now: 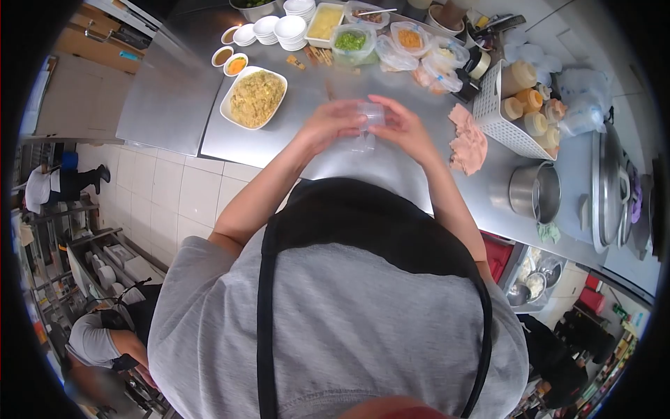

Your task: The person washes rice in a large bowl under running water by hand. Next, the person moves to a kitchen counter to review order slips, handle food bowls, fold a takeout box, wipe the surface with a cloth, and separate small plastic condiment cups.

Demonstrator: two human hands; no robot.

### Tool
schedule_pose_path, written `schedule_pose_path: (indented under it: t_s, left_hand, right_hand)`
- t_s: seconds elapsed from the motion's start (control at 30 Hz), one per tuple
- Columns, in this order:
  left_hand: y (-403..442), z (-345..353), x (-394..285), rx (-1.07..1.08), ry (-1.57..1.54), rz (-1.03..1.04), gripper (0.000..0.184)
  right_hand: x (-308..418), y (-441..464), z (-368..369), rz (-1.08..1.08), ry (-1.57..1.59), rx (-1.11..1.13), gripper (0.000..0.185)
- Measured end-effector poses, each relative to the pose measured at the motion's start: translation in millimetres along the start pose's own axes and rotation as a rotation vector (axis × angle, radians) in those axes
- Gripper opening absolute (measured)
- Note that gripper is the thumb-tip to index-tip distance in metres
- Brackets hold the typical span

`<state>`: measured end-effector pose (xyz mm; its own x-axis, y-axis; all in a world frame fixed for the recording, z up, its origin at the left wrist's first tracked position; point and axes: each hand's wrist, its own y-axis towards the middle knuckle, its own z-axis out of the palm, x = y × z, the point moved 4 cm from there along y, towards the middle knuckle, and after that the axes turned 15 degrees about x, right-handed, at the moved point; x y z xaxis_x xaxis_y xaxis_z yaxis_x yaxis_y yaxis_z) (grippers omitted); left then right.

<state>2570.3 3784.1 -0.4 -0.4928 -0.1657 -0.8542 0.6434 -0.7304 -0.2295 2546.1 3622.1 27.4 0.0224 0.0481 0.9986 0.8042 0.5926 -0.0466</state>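
Note:
Between my two hands is a small clear plastic cup (pixel 372 114), held above the steel counter. My left hand (pixel 338 124) has its fingers on the cup's left side. Curved round the right side is my right hand (pixel 399 127), its fingers against the plastic. Just below the cup, something clear (pixel 363 144) shows faintly; whether it is a second cup or a reflection is hard to tell. A white square bowl (pixel 225 110) of yellowish food (pixel 257 99) stands to the left of my hands. A crumpled pink cloth (pixel 467 140) lies to their right.
Small white dishes (pixel 289 29), sauce cups (pixel 222 56) and tubs of chopped food (pixel 350 40) line the counter's back. At the right stand a white basket (pixel 499 112) of bottles and a metal pot (pixel 534 192). Other people (pixel 105 339) are at lower left and right.

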Motion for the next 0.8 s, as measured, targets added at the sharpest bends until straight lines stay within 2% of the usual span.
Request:
schedule_pose_path:
  t_s: [0.07,0.2,0.27,0.47,0.7,0.8]
  left_hand:
    - [-0.4,8.8,-4.2,0.036,0.032,-0.03,0.041]
    - [-1.6,11.8,-8.0,0.063,-0.004,-0.029,0.039]
    - [-2.6,12.9,-8.5,0.083,-0.03,-0.035,0.038]
    - [-3.5,2.9,-8.9,0.03,-0.045,-0.059,0.038]
    - [-0.3,6.7,-11.2,0.056,-0.061,-0.011,0.039]
    - [2.6,6.8,-9.5,0.07,-0.055,0.002,0.038]
  right_hand:
    - [1.3,2.7,0.4,-0.032,-0.189,-0.066,0.047]
    - [3.4,1.9,0.7,-0.062,-0.008,-0.055,0.045]
    - [3.5,-0.3,0.6,-0.005,0.175,-0.042,0.044]
    - [4.1,-3.4,-6.7,-0.065,0.056,-0.146,0.044]
    - [1.4,0.7,1.8,-0.024,0.009,-0.079,0.047]
    - [-2.1,2.2,1.6,-0.105,-0.026,-0.139,0.047]
